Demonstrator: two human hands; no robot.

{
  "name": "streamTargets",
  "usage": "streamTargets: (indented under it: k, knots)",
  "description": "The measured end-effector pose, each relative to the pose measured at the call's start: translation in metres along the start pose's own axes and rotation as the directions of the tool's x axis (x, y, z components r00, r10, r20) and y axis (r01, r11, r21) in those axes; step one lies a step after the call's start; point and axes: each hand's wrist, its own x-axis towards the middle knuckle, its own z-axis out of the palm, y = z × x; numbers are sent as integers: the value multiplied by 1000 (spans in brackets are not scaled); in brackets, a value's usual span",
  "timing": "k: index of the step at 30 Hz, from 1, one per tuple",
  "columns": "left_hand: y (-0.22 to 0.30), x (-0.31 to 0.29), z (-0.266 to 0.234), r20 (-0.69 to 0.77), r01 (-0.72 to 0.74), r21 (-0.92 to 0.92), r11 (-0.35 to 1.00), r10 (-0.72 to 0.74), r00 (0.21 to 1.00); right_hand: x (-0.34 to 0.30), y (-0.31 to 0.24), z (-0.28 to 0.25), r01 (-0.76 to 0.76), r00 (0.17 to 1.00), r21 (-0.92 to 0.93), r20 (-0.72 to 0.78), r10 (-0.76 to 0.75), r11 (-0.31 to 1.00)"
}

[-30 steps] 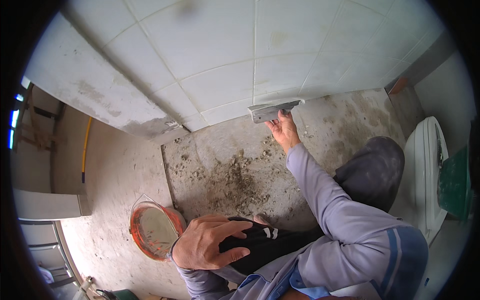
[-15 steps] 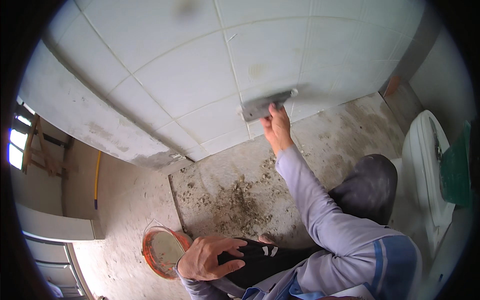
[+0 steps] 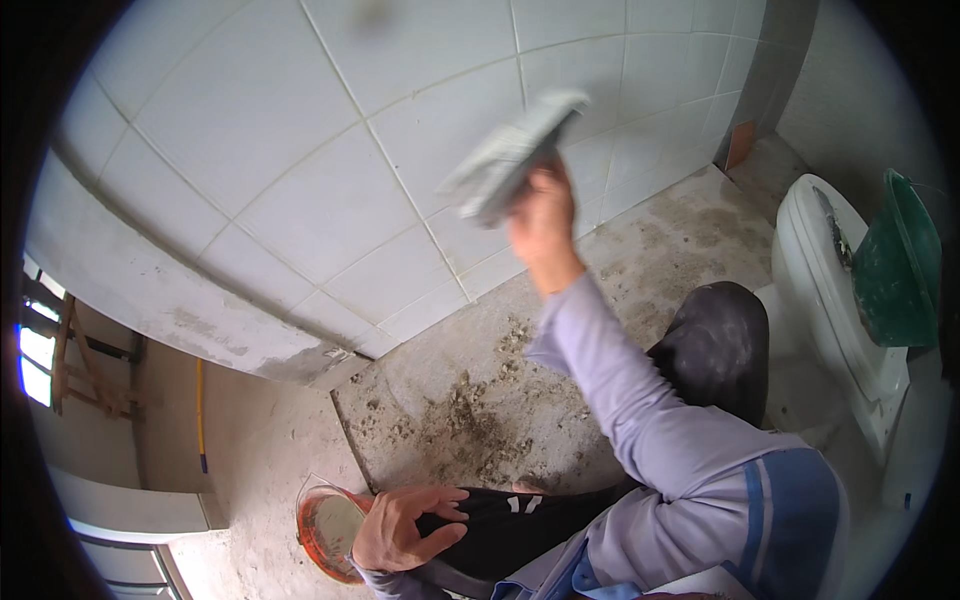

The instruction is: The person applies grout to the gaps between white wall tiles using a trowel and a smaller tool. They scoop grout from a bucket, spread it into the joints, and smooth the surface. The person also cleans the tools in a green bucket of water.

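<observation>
My right hand [image 3: 545,215] grips a flat grey trowel [image 3: 515,160] with pale paste along its face. It is raised in front of the white tiled wall [image 3: 300,210] and blurred by motion. Whether the trowel touches the tiles is hard to tell. My left hand [image 3: 400,530] rests over my dark-trousered knee, fingers spread and holding nothing. Beside it stands an orange bucket [image 3: 305,525] with pale grout-like paste inside, partly hidden by that hand.
Dark crumbs of debris [image 3: 470,425] lie on the rough floor. On the right are a white toilet [image 3: 830,280] and a green basin [image 3: 895,265]. A low sill [image 3: 240,345] runs along the left, and a yellow pole [image 3: 200,410] stands beyond it.
My right hand has lifted the trowel off the lower tiles and tilted it, so its pasted face now shows. My left hand stays on the knee. The view has shifted slightly.
</observation>
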Motion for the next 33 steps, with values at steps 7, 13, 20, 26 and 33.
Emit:
streamTargets:
  k: [7,13,20,26,33]
  knots:
    - [-4,13,-2,71,47,-12,999,-46,996,106,-42,-157,42,918,-203,-379,-118,978]
    - [0,19,-3,73,63,10,998,-63,995,79,6,-79,258,898,-635,-119,-423,728]
    - [9,62,-8,190,177,125,976,-199,961,23,19,40,726,553,-413,826,-110,551]
    - [15,111,-55,291,172,110,979,-197,936,128,-142,139,890,219,-83,941,-259,448]
    - [101,200,-83,-534,-221,292,931,350,770,218,-297,-63,669,710,-553,279,-646,497]
